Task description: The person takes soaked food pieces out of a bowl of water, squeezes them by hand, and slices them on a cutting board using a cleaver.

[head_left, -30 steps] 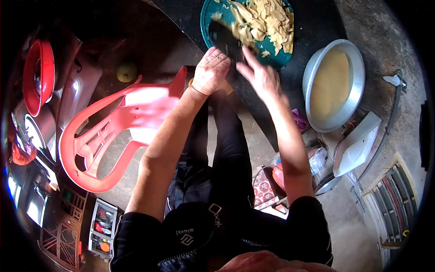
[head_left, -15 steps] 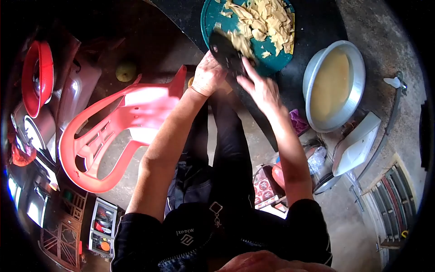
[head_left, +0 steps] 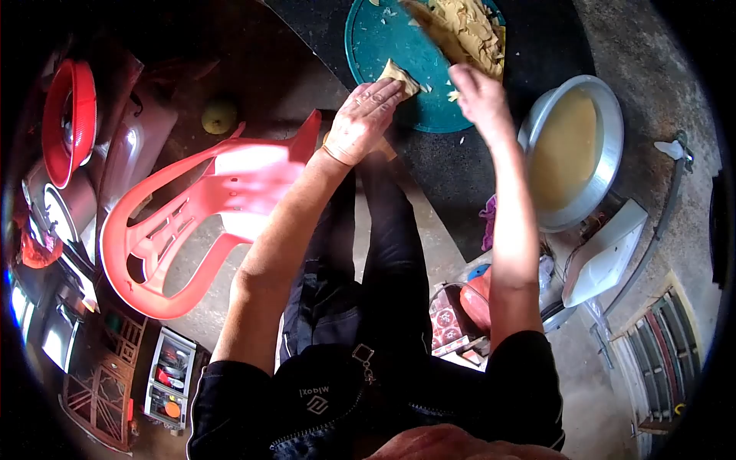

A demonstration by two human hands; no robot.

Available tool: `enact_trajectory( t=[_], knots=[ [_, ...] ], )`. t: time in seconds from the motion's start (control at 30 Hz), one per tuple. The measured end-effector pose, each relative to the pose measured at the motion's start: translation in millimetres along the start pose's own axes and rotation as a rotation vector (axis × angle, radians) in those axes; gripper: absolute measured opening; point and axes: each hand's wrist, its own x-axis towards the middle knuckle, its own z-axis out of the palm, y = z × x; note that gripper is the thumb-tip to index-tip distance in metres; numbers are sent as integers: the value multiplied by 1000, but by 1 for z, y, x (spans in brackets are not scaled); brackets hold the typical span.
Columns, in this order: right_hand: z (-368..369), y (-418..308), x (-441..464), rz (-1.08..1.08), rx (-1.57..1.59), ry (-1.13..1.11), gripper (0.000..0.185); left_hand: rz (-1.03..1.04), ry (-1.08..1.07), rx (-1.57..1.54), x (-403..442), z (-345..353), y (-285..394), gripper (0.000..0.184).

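Note:
On the black table lies a round teal board [head_left: 376, 46]. My left hand [head_left: 363, 119] has its fingers together on a pale yellow piece [head_left: 399, 75] at the board's near edge. My right hand [head_left: 484, 100] grips a knife [head_left: 434, 29], its broad blade slanting up and left beside a pile of pale yellow slices [head_left: 477, 32] on the board's right side. Small scraps lie near the blade. The knife's handle is hidden in my right hand.
A metal basin [head_left: 606, 165] of cloudy liquid stands right of the board. A pink plastic chair [head_left: 230, 184] is at the left, near a round green fruit [head_left: 219, 116]. A white tray [head_left: 609, 253] and bags lie at the lower right.
The knife and my right hand have moved right and up, against the pile. The blade is away from my left hand, and the piece under its fingers now shows.

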Motion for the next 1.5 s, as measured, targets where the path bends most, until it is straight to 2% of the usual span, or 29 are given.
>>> enact_trajectory(
  t=[0.03, 0.1, 0.17, 0.23, 0.3, 0.33, 0.37, 0.43, 0.47, 0.5, 0.57, 0.63, 0.7, 0.73, 0.8, 0.83, 0.87, 0.93, 0.97, 1.0, 1.03, 1.1, 1.13, 1.17, 1.23, 1.4, 1.5],
  knots=[
    [-13, -4, 3, 110, 165, -26, 46, 23, 18, 41, 4, -4, 5, 34],
    [-18, -6, -1, 45, 461, -74, 41, 64, 34, 105, 7, -6, 5, 35],
    [-9, -13, -10, 80, 642, -117, 41, 106, 23, 155, 6, 3, -15, 36],
    [1, -7, -13, 180, 745, -258, 42, -207, 56, -38, 6, 10, -13, 31],
    [5, -7, -10, 261, 815, -390, 53, -454, 293, -314, 13, 5, -3, 29],
    [5, -7, -6, 254, 750, -394, 55, -676, 364, -528, 20, 2, -2, 28],
    [-1, 10, 5, 243, 752, -503, 55, -860, 412, -700, 24, -2, -3, 31],
    [-12, 8, 14, 263, 742, -299, 55, -953, 452, -711, 33, -21, 6, 31],
    [-17, 2, 12, 124, 702, -164, 54, -823, 528, -760, 36, -22, 5, 29],
    [-22, -3, 8, 105, 606, -83, 55, -846, 543, -840, 37, -26, 6, 29],
    [-27, 4, -9, 68, 506, -162, 52, -806, 678, -1013, 32, -25, -6, 30],
    [-23, 8, -31, 107, 511, -347, 42, -775, 732, -1077, 39, -32, 8, 32],
    [-13, 10, -43, 189, 537, -413, 34, -745, 695, -932, 35, -31, 9, 31],
    [-12, 20, -42, 234, 594, -436, 30, -794, 638, -824, 42, -32, 22, 30],
    [-21, 29, -38, 186, 582, -311, 30, -929, 537, -710, 47, -27, 32, 29],
    [-22, 29, -35, 139, 567, -227, 31, -783, 540, -662, 45, -12, 27, 28],
    [-22, 23, -33, 108, 497, -106, 33, -584, 441, -346, 42, 0, 24, 27],
    [-17, 10, -39, 81, 473, 11, 36, -357, 224, -20, 35, 28, 17, 27],
    [-12, 8, -41, 43, 441, 61, 36, -333, 117, -1, 32, 40, 11, 28],
    [-7, 24, -40, -38, 166, 103, 40, -214, -85, 138, 28, 44, 3, 30],
    [-7, 8, -51, -73, 29, 92, 43, -66, 32, 246, 18, 50, 2, 30],
    [3, 14, -67, -317, -315, 182, 50, 46, 42, 318, 4, 51, -4, 31],
    [4, 18, -75, -291, -571, 104, 55, 59, 10, 310, -4, 50, -10, 32],
    [10, 26, -80, -496, -667, 188, 59, 71, -22, 303, -12, 50, -18, 33],
    [18, 41, -85, -644, -711, 252, 61, 105, -58, 305, -8, 46, -22, 34],
    [32, 49, -64, -633, -701, 242, 68, 90, -62, 285, -9, 49, -26, 28],
    [46, 41, -15, -587, -636, 197, 63, 81, -69, 302, -7, 49, -25, 25]
  ],
)
